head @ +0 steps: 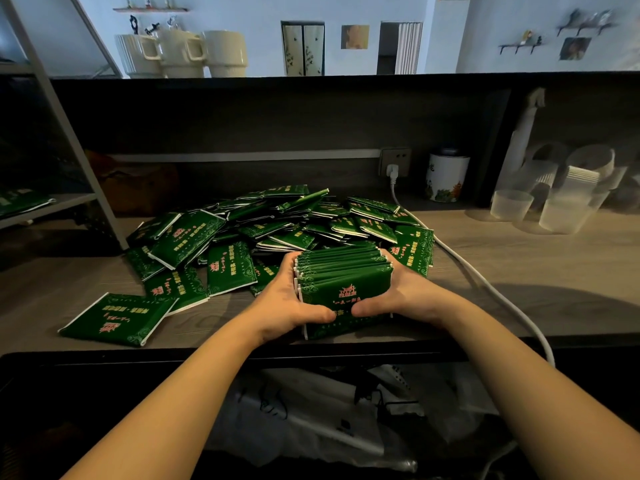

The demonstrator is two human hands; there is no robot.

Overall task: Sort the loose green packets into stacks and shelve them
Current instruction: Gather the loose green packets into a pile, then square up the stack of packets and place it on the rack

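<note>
A squared stack of green packets (pixel 344 277) stands on edge near the front of the wooden counter (pixel 540 271). My left hand (pixel 289 299) grips its left side and my right hand (pixel 403 292) grips its right side, with both thumbs pressed on the front packet. Behind the stack spreads a loose pile of green packets (pixel 277 223) with red and gold print. One single packet (pixel 116 318) lies flat at the front left. More green packets (pixel 20 200) rest on the metal shelf unit (pixel 69 202) at the far left.
A white cable (pixel 485 285) runs from the wall socket (pixel 394 162) across the counter to the right of my right hand. A white tin (pixel 446 176) and clear plastic cups (pixel 564 202) stand at the back right. Below the counter edge lie plastic bags (pixel 329 420).
</note>
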